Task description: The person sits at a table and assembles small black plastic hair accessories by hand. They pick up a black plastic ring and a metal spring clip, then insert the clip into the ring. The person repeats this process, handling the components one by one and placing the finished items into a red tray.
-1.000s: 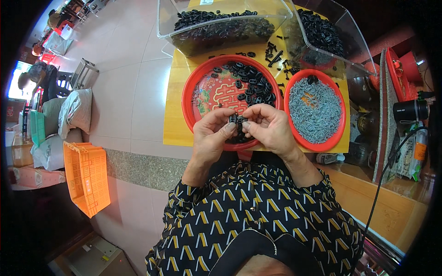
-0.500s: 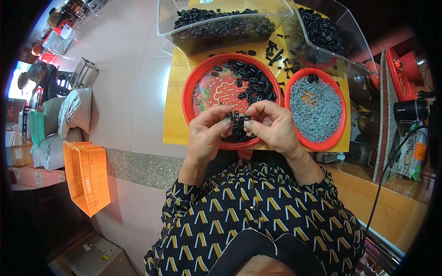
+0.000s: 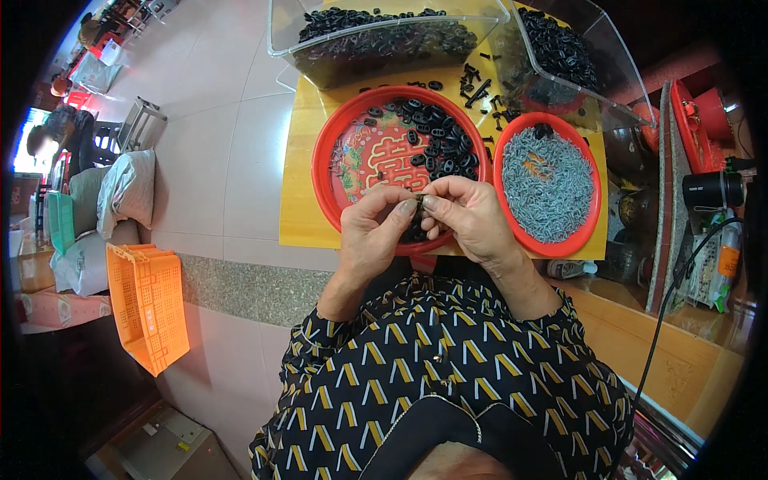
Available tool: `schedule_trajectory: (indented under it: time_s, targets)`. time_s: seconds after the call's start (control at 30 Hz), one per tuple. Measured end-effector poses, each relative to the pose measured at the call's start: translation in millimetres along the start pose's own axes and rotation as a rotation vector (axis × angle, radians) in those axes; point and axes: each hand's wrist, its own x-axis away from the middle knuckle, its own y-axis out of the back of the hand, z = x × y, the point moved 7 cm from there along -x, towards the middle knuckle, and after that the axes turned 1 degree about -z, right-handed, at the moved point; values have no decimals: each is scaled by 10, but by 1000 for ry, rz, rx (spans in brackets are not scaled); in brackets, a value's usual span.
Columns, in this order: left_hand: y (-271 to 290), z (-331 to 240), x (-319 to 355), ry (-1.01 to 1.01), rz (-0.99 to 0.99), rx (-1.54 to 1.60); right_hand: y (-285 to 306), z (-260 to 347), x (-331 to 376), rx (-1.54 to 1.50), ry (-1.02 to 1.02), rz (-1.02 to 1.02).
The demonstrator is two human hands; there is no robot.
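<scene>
I pinch a tiny black part between left hand and right hand, just over the big red tray; light, stiff, fiddly.

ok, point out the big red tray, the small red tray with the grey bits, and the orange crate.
big red tray [image 3: 324, 172], head view, bare left rim.
small red tray [image 3: 594, 210], head view, right rim.
orange crate [image 3: 148, 308], head view, middle of its slatted side.

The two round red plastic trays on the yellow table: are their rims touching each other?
Cannot tell. In the head view, the large red tray and the small red tray sit side by side with rims very close near the right hand; no gap or contact shows plainly.
</scene>
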Motion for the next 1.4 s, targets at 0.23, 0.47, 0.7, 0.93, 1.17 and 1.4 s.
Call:
schedule_trajectory:
  time_s: [0.23, 0.47, 0.7, 0.93, 1.17, 1.4]
  targets:
    - [1, 30, -24, -41, 12, -61, -18, 79, 24, 205, 58, -33]
    - [70, 149, 4, 53, -6, 244, 36, 62, 19, 89, 76, -59]
    - [75, 140, 0, 71, 79, 392, 3, 135, 56, 187, 76, -107]
    - [52, 158, 32, 90, 94, 395, -19, 161, 67, 269, 95, -94]
    - [49, 160, 38, 73, 80, 357, -12, 155, 81, 319, 135, -105]
    - [21, 111, 57, 37, 91, 263, -36, 172, 102, 279, 118, -86]
